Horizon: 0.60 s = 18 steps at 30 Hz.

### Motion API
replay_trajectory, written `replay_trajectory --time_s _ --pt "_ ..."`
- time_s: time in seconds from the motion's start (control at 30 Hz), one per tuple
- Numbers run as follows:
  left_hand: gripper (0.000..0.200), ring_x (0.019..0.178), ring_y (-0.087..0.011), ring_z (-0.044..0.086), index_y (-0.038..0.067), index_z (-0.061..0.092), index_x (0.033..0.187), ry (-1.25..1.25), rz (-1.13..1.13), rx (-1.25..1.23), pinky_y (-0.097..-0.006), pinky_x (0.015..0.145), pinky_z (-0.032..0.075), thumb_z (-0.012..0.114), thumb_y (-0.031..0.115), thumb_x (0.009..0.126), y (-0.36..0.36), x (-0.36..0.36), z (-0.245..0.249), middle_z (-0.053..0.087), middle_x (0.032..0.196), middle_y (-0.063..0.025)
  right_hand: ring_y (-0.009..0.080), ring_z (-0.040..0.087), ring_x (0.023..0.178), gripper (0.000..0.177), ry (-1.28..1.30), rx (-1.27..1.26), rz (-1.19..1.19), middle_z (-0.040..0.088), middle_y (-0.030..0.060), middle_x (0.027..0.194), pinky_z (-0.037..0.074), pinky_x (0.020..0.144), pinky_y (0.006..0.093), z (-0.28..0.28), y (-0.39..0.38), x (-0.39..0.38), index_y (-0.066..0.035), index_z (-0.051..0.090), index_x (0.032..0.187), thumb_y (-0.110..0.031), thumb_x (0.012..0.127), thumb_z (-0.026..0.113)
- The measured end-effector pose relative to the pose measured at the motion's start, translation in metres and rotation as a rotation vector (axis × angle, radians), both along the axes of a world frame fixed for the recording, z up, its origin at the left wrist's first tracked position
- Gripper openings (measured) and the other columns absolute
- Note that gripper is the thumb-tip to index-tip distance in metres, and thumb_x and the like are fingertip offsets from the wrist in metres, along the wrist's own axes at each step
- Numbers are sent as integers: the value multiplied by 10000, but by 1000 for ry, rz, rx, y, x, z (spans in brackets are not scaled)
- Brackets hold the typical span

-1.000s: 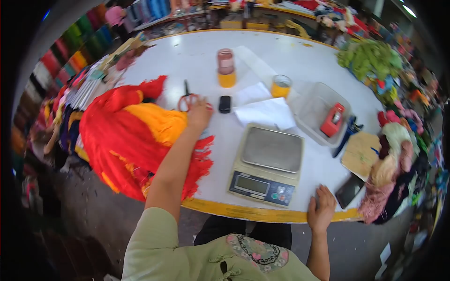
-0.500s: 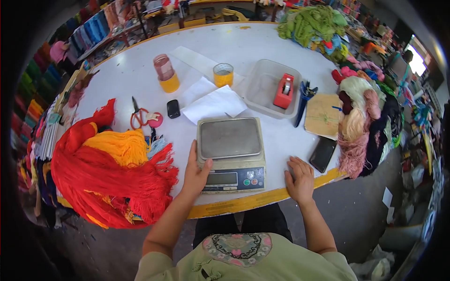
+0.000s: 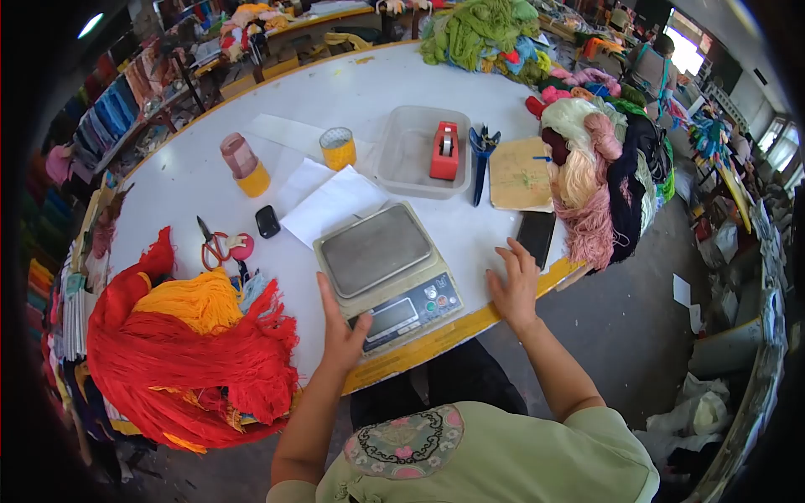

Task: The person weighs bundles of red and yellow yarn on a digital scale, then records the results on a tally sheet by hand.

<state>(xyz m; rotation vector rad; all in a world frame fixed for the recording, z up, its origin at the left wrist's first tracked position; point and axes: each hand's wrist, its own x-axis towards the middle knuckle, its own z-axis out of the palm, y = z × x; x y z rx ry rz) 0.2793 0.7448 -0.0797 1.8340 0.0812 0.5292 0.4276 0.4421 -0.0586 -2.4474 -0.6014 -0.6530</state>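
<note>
A digital weighing scale (image 3: 381,272) with a bare metal pan sits near the table's front edge. Against its left side rests my left hand (image 3: 340,337), fingers stretched out and thumb at the front left corner by the display. My right hand (image 3: 516,292) is over the table to the right of the scale, fingers spread and holding nothing. Just beyond its fingertips lies a black phone (image 3: 536,236). White paper sheets (image 3: 334,203) lie behind the scale.
Red yarn (image 3: 193,352) with yellow yarn (image 3: 197,302) heaps at left, near scissors (image 3: 211,245). Behind are a plastic tub (image 3: 402,159), a red tape dispenser (image 3: 444,155) and a notebook (image 3: 518,174). Mixed skeins (image 3: 587,168) cover the right edge. A person (image 3: 652,71) is in the background.
The view has turned right, tilting the scene. My right hand has lifted its fingers and come closer to the phone. My left hand stays at the scale's left side.
</note>
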Motion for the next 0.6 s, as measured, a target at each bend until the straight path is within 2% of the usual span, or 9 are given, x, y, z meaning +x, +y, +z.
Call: replay_trajectory --time_s 0.1,0.13,0.23,0.33,0.43,0.47,0.57,0.6 --pt "1036 1527 -381 -33 -24 -31 1561 63 -23 206 -428 1217 60 691 288 887 -2 -2 1 -70 1623 -297 317 593 1066 464 46 76 -46 582 158 1242 431 927 426 8 3 29 -48 578 1218 -70 782 733" --pt "1064 1521 -416 -33 -34 -39 1556 67 -26 219 -444 1217 62 706 294 871 -4 -1 2 -84 1607 -330 319 560 1139 468 181 141 -11 597 159 1231 422 938 424 14 7 43 -61 576 1230 -102 793 737" --pt "1062 1521 -414 -25 -39 -27 1555 42 -26 213 -444 1217 62 710 296 868 -4 1 -1 -66 1606 -335 312 561 1143 473 129 276 143 618 153 1193 427 933 413 16 36 97 -53 578 1235 -118 797 744" --pt "1046 1520 -421 1 -49 2 1552 39 17 226 -438 1218 73 713 292 865 -6 2 2 -28 1602 -346 309 558 1153 465 -81 -76 215 638 129 1177 433 947 421 31 74 137 -62 595 1220 -187 802 755" --pt "1025 1518 -425 34 -65 31 1547 24 29 183 -431 1218 88 713 282 864 -6 1 2 12 1600 -349 318 542 1172 452 86 -435 207 655 96 1169 424 981 441 40 103 147 -82 614 1189 -266 802 758" --pt "1008 1514 -434 55 -73 48 1544 10 28 145 -428 1217 107 709 276 868 -5 3 -2 32 1596 -352 342 582 1111 366 81 -512 209 681 115 1080 461 956 463 29 108 156 -121 658 1118 -297 808 742" --pt "998 1512 -442 57 -69 49 1544 33 48 239 -436 1216 119 703 275 874 -4 0 1 38 1594 -354 329 640 1003 258 160 -428 175 702 116 988 509 849 472 18 120 171 -120 670 1004 -285 817 737" --pt "994 1508 -450 70 -61 49 1547 35 58 255 -441 1214 137 702 278 878 -4 0 3 38 1593 -354 344 664 913 199 30 -376 209 693 141 881 528 781 475 11 120 177 -109 673 944 -264 831 726"
